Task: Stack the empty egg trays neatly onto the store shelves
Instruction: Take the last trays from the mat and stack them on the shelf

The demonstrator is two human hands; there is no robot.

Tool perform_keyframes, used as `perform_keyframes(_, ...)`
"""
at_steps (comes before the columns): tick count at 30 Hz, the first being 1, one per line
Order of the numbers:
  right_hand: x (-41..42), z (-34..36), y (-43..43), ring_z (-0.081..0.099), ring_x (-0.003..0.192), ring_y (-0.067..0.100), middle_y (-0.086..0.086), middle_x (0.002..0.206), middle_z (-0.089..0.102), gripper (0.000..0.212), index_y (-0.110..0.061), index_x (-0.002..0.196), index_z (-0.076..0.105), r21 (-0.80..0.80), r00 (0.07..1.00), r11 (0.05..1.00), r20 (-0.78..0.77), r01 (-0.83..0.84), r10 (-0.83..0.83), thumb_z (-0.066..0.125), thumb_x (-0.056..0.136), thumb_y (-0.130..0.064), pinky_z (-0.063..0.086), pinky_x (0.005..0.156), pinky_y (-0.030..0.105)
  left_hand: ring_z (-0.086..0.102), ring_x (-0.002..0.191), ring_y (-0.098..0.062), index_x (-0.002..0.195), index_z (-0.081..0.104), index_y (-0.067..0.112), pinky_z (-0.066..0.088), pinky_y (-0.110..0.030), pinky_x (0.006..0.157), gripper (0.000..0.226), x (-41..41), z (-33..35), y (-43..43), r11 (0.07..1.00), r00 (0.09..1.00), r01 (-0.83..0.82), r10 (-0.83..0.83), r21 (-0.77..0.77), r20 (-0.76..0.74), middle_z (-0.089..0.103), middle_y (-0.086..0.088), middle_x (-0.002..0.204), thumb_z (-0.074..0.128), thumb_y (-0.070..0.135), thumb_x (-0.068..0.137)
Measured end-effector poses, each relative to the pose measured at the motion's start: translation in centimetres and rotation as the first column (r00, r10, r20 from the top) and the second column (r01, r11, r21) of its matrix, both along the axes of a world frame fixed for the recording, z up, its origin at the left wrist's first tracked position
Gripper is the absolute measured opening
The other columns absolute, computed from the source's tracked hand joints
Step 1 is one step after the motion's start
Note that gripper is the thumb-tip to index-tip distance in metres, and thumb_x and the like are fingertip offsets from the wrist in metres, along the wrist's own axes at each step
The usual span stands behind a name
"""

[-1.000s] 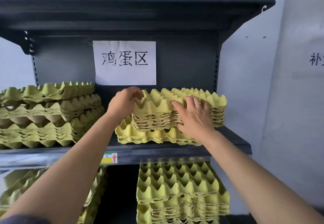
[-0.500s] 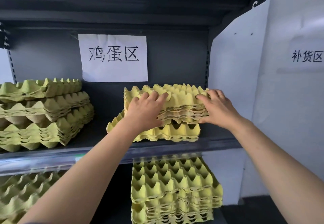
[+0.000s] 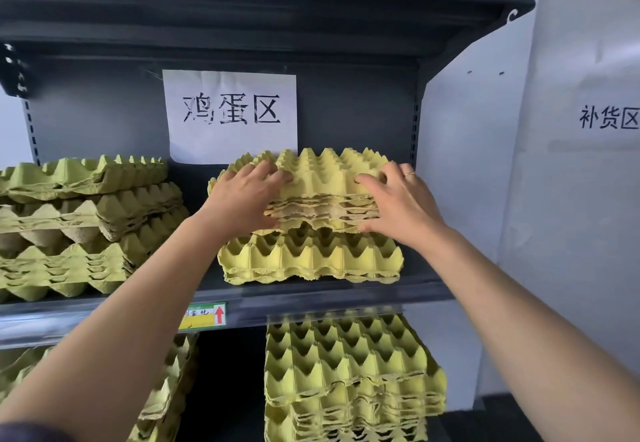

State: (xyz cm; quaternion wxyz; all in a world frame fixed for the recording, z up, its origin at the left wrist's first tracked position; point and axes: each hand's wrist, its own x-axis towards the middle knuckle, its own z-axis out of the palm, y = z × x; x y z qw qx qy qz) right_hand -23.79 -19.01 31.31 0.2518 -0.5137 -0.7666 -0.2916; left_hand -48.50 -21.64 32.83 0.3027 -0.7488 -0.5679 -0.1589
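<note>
Tray bundle on middle shelf, alignment pending.
My left hand (image 3: 242, 199) and right hand (image 3: 398, 204) both clasp the upper tray bundle (image 3: 325, 178) at 12 o'clock, atop base trays (image 3: 311, 259), edges not flush. The left stack (image 3: 69, 227) at 9 o'clock and lower stack (image 3: 346, 372) at 6 o'clock are shelved; I judge squaring remains.

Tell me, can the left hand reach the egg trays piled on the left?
Probably yes. Only open shelf separates the left hand from that left pile of egg trays, but it grips the upper egg trays and must let go first.

both arms outstretched; left hand (image 3: 242, 199) and right hand (image 3: 398, 207) grip, fingers curled, thumbs low
</note>
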Motion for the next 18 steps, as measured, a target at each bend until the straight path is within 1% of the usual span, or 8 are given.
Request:
perform_keyframes(3, -1.4, -1.2, 0.4, 0.036, 0.118, 0.025, 0.007, 0.13, 0.04, 0.083, -0.028, 0.141, 0.034, -0.087, 1.0, 0.996, -0.029, 0.004, -0.007, 0.074, 0.072, -0.051, 0.042, 0.093, 0.038, 0.034, 0.128, -0.022, 0.142, 0.026, 0.031, 0.03, -0.042, 0.104, 0.079, -1.0, -0.5, 0.5, 0.997, 1.0, 0.002, -0.002, -0.072, -0.001, 0.032, 0.003, 0.142, 0.065, 0.051, 0.077)
perform_keyframes(5, -1.8, -1.9, 0.6, 0.036, 0.118, 0.025, 0.007, 0.13, 0.04, 0.081, -0.028, 0.141, 0.033, -0.114, 1.0, 0.993, -0.017, 0.002, -0.004, 0.073, 0.074, -0.05, 0.041, 0.093, 0.037, 0.033, 0.13, -0.02, 0.142, 0.026, 0.033, 0.028, -0.041, 0.104, 0.077, -1.4, -1.3, 0.8, 0.994, 1.0, 0.007, -0.009, -0.105, -0.017, 0.029, 0.005, 0.144, 0.066, 0.049, 0.078)
perform_keyframes(12, -2.5, -1.0, 0.0, 0.038, 0.114, 0.026, 0.008, 0.123, 0.043, 0.081, -0.029, 0.14, 0.037, -0.054, 0.999, 0.998, 0.049, 0.023, -0.02, 0.074, 0.071, -0.052, 0.042, 0.094, 0.039, 0.034, 0.127, -0.018, 0.141, 0.027, 0.031, 0.028, -0.039, 0.101, 0.075, -2.6, -1.7, 0.9, 0.995, 0.999, 0.052, -0.052, -0.083, -0.001, 0.029, 0.006, 0.141, 0.067, 0.042, 0.079)
perform_keyframes(18, -2.4, -1.5, -0.7, 0.038, 0.111, 0.025, 0.006, 0.12, 0.042, 0.081, -0.03, 0.139, 0.039, -0.028, 0.998, 0.999, 0.044, 0.046, -0.045, 0.075, 0.07, -0.052, 0.04, 0.091, 0.038, 0.033, 0.129, -0.019, 0.141, 0.028, 0.03, 0.026, -0.041, 0.101, 0.072, -2.8, -2.4, 0.6, 0.995, 0.997, 0.077, -0.076, -0.057, 0.014, 0.029, 0.004, 0.141, 0.066, 0.04, 0.081)
